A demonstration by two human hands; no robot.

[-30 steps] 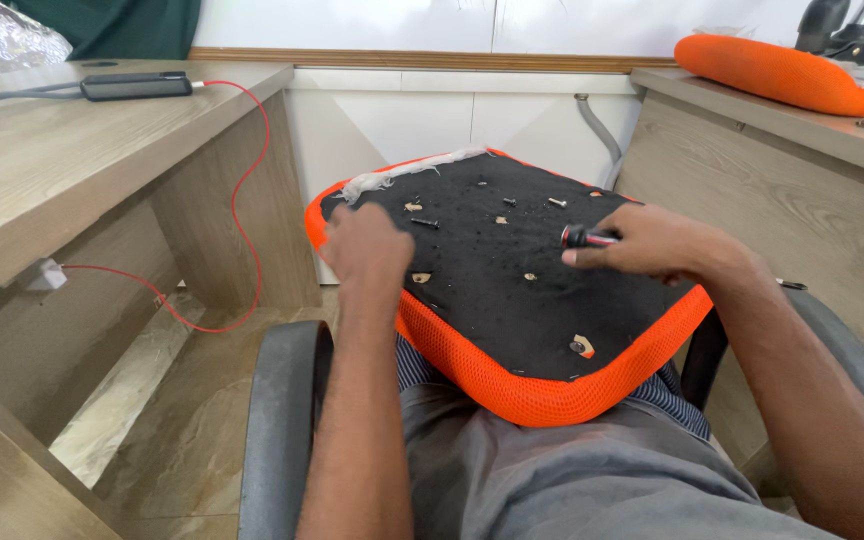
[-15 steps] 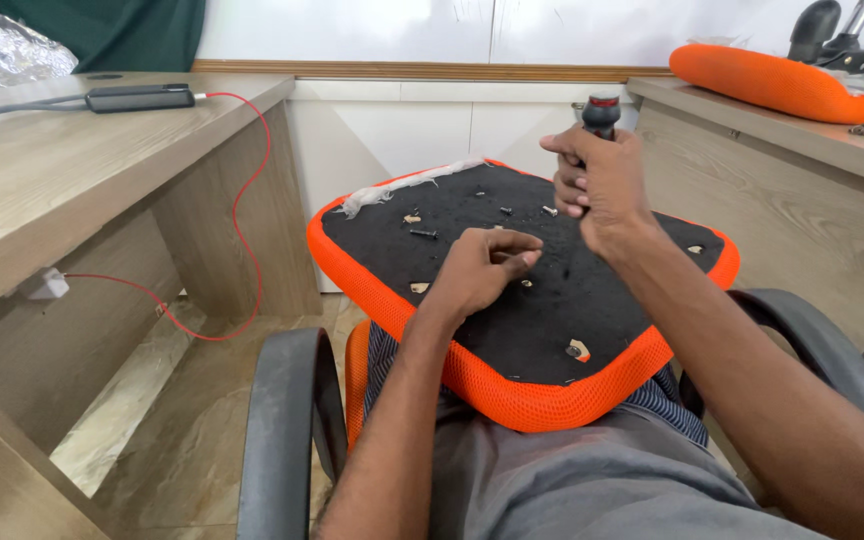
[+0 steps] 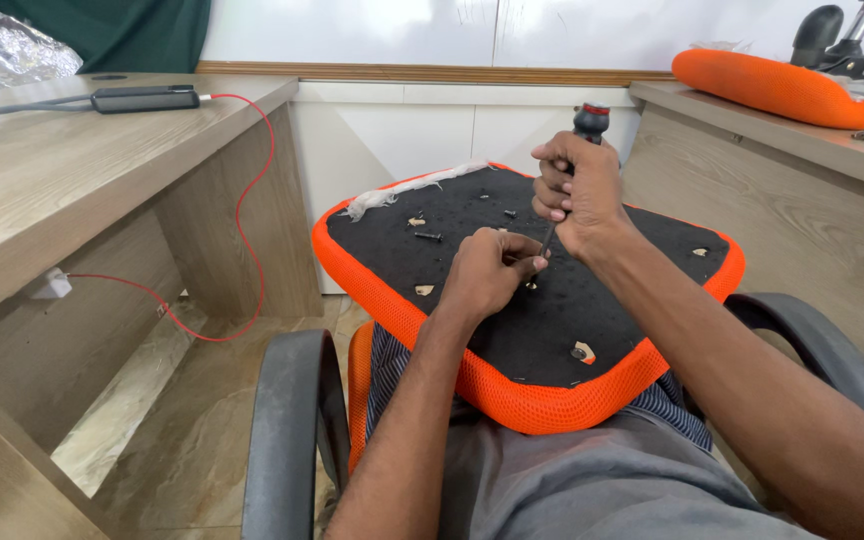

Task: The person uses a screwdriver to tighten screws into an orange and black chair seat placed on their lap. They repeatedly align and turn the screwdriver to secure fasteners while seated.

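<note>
With the right hand (image 3: 577,190) clamped on the upright screwdriver (image 3: 574,165) and the left hand (image 3: 487,275) pinching its tip over the lap-held seat cushion (image 3: 512,290), a slip could jab those fingers.

I sit in what looks like an office being fitted out, or a small furniture workroom. A wood-laminate bench (image 3: 72,170) stands on my left, with an open bay beneath it, and a matching bench (image 3: 802,190) on my right. A black power adapter (image 3: 142,98) lies on the left one, its red cable (image 3: 242,230) trailing down to the tiled floor (image 3: 162,440). White cabinet panels (image 3: 402,130) line the far wall under a wooden trim. I am in a chair with grey armrests (image 3: 287,440), and an orange seat cushion (image 3: 772,88) lies on the right bench beside black chair parts (image 3: 832,35).
</note>
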